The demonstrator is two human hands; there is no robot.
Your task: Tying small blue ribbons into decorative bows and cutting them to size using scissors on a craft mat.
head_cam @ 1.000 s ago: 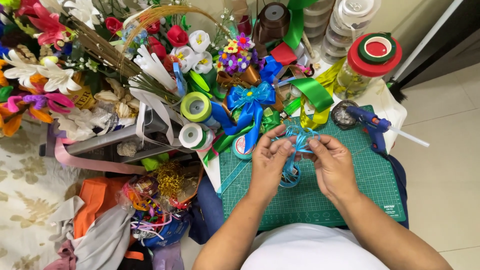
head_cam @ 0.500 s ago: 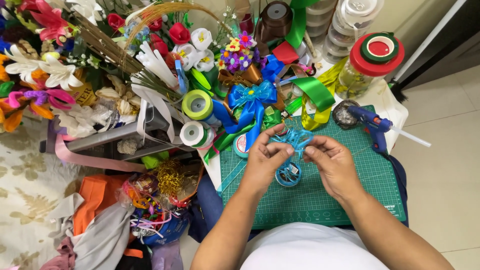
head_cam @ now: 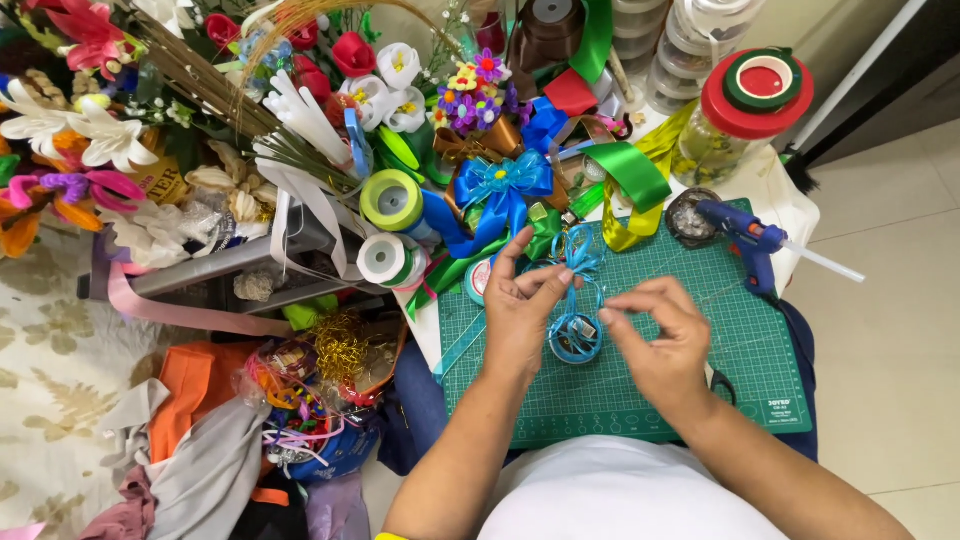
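My left hand [head_cam: 522, 305] pinches a small looped bow of thin light-blue ribbon [head_cam: 580, 250] just above the green cutting mat [head_cam: 700, 380]. A strand runs from the bow down to a small spool of the same blue ribbon [head_cam: 576, 338] lying on the mat between my hands. My right hand [head_cam: 655, 335] holds the thin strand to the right of the spool, fingers pinched together. A finished larger blue bow [head_cam: 503, 183] sits beyond the mat's far edge.
A blue glue gun [head_cam: 750, 240] lies at the mat's far right. Ribbon rolls [head_cam: 392, 200], green satin ribbon [head_cam: 630, 175], a red-lidded jar [head_cam: 745, 105] and artificial flowers [head_cam: 110, 140] crowd the back and left. Cloth and gold ribbon scraps [head_cam: 340, 345] pile lower left.
My hands have moved apart slightly, the right one drawing the strand to the right. The blue bow now stands above the spool with its loops more spread.
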